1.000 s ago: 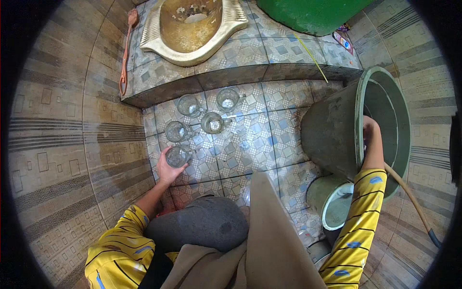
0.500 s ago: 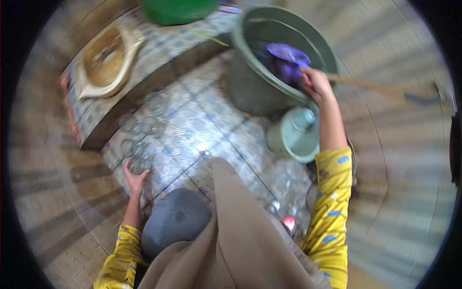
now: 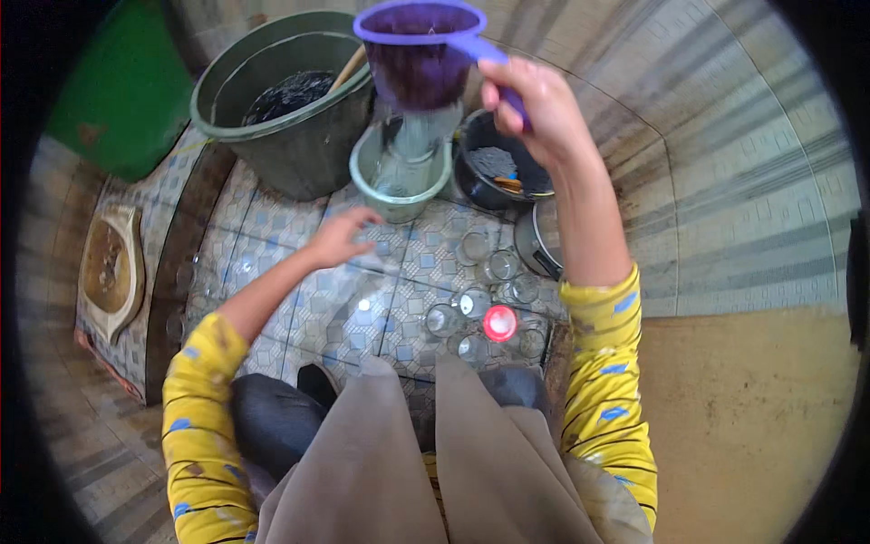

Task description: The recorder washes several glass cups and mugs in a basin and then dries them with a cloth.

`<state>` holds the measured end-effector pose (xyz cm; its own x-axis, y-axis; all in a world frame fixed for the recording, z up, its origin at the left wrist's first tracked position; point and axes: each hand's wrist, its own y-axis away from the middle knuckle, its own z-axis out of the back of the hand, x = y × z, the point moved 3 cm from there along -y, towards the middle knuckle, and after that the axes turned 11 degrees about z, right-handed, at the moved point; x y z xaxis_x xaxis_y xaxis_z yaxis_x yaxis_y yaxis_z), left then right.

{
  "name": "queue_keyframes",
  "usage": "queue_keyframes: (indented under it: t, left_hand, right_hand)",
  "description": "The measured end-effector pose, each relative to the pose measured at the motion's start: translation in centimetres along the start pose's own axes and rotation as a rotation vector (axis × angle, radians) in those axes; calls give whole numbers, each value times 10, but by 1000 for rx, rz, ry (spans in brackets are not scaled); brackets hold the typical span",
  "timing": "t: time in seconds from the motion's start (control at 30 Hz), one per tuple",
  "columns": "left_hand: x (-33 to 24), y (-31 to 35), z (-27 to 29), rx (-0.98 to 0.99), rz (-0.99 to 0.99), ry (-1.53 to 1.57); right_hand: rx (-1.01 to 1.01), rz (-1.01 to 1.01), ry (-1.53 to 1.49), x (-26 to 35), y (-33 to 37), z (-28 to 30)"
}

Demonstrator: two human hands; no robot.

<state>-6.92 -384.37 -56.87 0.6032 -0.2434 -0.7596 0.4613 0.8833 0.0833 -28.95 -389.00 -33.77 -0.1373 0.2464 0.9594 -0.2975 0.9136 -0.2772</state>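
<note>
My right hand (image 3: 544, 104) is closed around the handle of a purple water dipper (image 3: 421, 63), raised above a pale green bucket (image 3: 399, 201). A clear shape under the dipper shows inside the bucket; I cannot tell whether it is glass or falling water. My left hand (image 3: 340, 238) hangs over the tiled floor just in front of the bucket, fingers apart and holding nothing. Several clear glass jars (image 3: 442, 319) stand on the floor at right, among them one with a red rim (image 3: 499, 323).
A large grey-green tub (image 3: 299, 150) of dark water, with a wooden handle (image 3: 348, 69) in it, stands behind. Right of the bucket are a black basin (image 3: 489, 186) and a metal pot (image 3: 541, 238). A squat toilet (image 3: 124, 272) sits on the raised ledge at left, below a green container (image 3: 127, 100).
The dipper has come up out of the large tub and over the pale bucket. My left hand has left a glass jar on the left and moved toward the bucket. My view has turned right.
</note>
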Motion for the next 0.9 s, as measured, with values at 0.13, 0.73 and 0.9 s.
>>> queue_keyframes:
  t: [0.13,0.73,0.9]
  left_hand:
    - [5,-87,-135,207,126,-93]
    - [53,-158,-259,-196,409,567]
    - [72,-174,-272,131,806,1446]
  right_hand:
    - [-60,-118,247,-12,74,31]
    - [-248,-838,799,-83,200,86]
    - [-209,-749,853,-86,196,83]
